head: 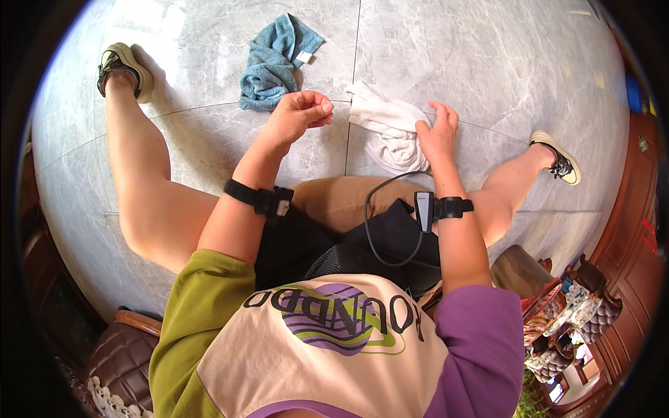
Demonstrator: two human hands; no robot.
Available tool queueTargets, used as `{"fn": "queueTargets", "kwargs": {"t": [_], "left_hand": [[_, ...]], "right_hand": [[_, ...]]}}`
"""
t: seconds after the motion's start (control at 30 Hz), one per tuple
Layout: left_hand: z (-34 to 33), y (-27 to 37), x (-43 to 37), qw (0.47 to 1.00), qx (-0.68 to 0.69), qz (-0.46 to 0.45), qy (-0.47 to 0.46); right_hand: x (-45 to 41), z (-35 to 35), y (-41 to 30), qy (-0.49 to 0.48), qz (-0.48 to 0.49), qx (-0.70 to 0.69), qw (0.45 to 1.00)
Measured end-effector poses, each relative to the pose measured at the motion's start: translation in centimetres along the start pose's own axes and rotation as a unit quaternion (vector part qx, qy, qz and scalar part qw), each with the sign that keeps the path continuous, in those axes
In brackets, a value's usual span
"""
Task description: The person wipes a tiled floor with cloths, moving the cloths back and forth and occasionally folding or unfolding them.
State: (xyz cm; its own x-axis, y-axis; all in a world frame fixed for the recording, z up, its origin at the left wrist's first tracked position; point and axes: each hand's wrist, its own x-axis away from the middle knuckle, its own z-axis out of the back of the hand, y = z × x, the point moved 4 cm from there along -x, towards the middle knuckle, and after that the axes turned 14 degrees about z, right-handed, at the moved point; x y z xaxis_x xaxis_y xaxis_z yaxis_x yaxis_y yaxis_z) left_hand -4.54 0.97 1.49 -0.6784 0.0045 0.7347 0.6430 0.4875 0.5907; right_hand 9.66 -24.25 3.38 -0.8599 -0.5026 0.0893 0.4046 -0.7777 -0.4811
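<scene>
My left hand (303, 112) is raised over the floor between the two cloths, its fingers curled in towards the thumb and nothing visible in it. At the right edge of a crumpled white cloth (392, 125) is my right hand (441, 130), thumb and fingers apart; the thumb overlaps the cloth's edge, and whether it touches is unclear. A blue-green terry towel (269, 68) with a small white tag (303, 57) lies bunched and folded just beyond my left hand. Both cloths rest on the grey marbled floor tiles (219, 136), apart from each other.
My legs spread to both sides, with a dark shoe on each foot. Between them is a brown rounded seat or cushion (334, 198). A black cable (368, 230) loops from the device (424, 211) on my right forearm. Carved wooden furniture (590, 292) stands at lower right, a quilted brown seat (120, 350) at lower left.
</scene>
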Motion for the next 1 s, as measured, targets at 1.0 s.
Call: {"fn": "queueTargets", "kwargs": {"t": [1.0], "left_hand": [[-2.5, 4.2, 2.6, 0.99, -0.056, -0.114, -0.053]], "right_hand": [[-1.3, -0.5, -9.7, -0.153, -0.072, -0.6, 0.782]]}}
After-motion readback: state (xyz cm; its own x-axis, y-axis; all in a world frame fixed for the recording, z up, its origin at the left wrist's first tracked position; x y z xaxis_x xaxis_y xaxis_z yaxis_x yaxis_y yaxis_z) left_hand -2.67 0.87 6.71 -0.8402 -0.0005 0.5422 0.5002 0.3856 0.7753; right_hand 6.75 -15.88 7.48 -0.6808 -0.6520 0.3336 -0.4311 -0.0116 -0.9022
